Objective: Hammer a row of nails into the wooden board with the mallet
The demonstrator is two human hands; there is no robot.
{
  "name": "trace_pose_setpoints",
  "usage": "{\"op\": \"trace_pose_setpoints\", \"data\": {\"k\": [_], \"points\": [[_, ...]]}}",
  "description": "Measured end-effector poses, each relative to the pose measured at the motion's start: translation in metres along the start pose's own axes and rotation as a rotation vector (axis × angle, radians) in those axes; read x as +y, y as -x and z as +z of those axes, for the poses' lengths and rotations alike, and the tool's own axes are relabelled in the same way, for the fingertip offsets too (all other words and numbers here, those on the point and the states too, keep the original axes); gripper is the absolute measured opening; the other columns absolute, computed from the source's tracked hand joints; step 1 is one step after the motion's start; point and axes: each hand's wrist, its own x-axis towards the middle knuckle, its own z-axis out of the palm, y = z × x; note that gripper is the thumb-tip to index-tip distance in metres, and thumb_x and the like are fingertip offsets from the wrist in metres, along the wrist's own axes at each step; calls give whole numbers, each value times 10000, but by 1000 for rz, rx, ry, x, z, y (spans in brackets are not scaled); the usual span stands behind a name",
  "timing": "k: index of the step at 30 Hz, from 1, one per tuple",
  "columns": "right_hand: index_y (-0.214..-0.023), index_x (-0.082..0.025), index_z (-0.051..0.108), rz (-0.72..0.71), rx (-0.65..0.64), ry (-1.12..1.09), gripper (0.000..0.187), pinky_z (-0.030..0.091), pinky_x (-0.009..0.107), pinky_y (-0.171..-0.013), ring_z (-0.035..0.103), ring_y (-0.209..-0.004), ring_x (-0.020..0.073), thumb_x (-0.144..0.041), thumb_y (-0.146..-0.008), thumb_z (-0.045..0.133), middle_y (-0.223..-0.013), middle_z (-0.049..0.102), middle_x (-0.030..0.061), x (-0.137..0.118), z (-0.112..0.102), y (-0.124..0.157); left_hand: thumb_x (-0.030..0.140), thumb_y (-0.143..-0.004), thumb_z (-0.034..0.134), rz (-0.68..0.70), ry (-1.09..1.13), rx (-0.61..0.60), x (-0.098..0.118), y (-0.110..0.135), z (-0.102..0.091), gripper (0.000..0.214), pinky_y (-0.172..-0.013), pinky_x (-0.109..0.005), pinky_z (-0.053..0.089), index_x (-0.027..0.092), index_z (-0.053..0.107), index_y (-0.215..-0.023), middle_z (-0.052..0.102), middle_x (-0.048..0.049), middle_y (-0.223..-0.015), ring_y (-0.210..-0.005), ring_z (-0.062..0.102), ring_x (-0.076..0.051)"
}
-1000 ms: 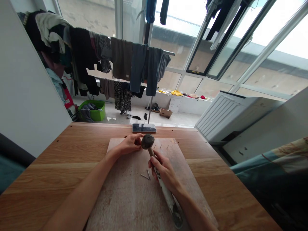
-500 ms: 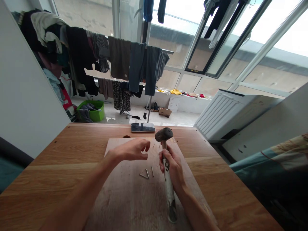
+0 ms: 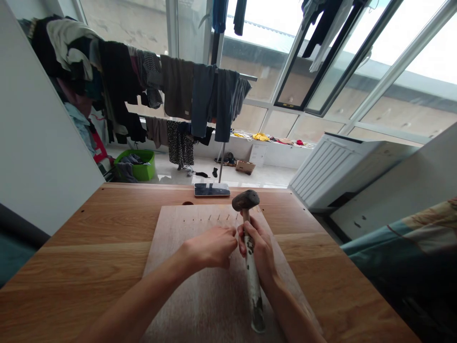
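Note:
In my right hand (image 3: 259, 243) is a hammer (image 3: 254, 281) with a dark head and a worn, white-painted handle. Its head points up and away from me, raised in front of the wooden board (image 3: 178, 295). My left hand (image 3: 217, 245) is closed with curled fingers, low over the board and close beside the right hand. Whatever its fingers hold, if anything, is hidden. Beyond it a row of several thin nails (image 3: 219, 217) stands upright near the board's far edge. Small dark dots (image 3: 193, 220) continue that row to the left.
The board lies on a wooden table (image 3: 107, 228). A phone (image 3: 212, 189) rests at the table's far edge, with a small dark round thing (image 3: 187, 203) near it. Beyond are a clothes rack with laundry (image 3: 178, 85), a green tub (image 3: 144, 166) and a white ridged panel (image 3: 328, 162).
My left hand has come down and right, its fingers closing over where loose nails lay; those nails no longer show. The upright row is now uncovered. The hammer has shifted slightly right.

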Motion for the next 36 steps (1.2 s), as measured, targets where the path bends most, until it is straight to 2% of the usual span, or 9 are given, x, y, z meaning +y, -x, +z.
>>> {"op": "trace_pose_setpoints", "data": {"k": [4,6,9,12,14,23,30,33,36], "points": [[-753,-192,552,34,7,-18,343,315,181,-358,400,-358,72,-510,-860,619,-476,505,-52,-3,-2,1,124,-714,671,-58,123,0,-8,2,-15,63,-601,-267,442,179,673,-743,673,-16,-711,-655,622,-168],[-743,-189,545,46,20,-28,348,309,181,-353,394,-357,63,-508,-853,629,-511,513,-50,-3,-3,-1,102,-726,634,-83,288,77,-21,7,-19,155,-578,-244,428,182,679,-851,671,8,-698,-621,604,-141],[-817,-191,557,63,19,-91,330,300,179,-332,394,-361,48,-497,-807,682,-640,546,-51,-2,-4,-4,143,-804,599,-148,514,322,-50,21,-15,255,-640,-231,469,196,660,-1046,696,17,-771,-669,621,-125],[-952,-205,569,75,-1,-121,362,309,182,-320,411,-365,51,-492,-783,711,-708,559,-54,0,-4,-5,242,-867,593,-329,533,626,-76,36,1,143,-704,-249,494,198,677,-974,715,-2,-812,-752,655,-141],[-934,-203,563,80,-8,-92,357,330,181,-331,425,-376,52,-496,-791,707,-714,560,-50,0,-4,-4,254,-867,596,-410,516,719,-87,43,13,125,-695,-246,491,193,679,-938,717,-7,-808,-743,656,-140],[-907,-196,575,25,-3,-10,332,318,171,-331,443,-370,45,-498,-823,685,-707,575,-47,4,0,0,150,-778,596,-377,540,657,-90,50,23,117,-620,-208,463,178,640,-882,666,15,-746,-641,572,-103],[-826,-181,582,47,-105,176,344,337,194,-332,453,-373,61,-516,-824,657,-694,579,-29,-23,15,1,141,-805,586,-325,456,669,-91,53,29,71,-663,-229,475,169,642,-838,639,-6,-812,-678,585,-106],[-858,-178,592,35,-161,172,291,341,184,-340,455,-377,53,-467,-854,631,-719,585,-27,-24,30,0,158,-811,600,-354,534,667,-92,53,28,117,-646,-227,482,174,655,-914,658,3,-767,-651,580,-106],[-941,-187,601,37,-209,119,287,334,179,-320,451,-366,54,-462,-862,622,-715,578,-38,-9,42,-1,145,-788,607,-361,575,661,-93,55,26,255,-645,-229,485,186,649,-1036,678,18,-738,-632,574,-105]]}}
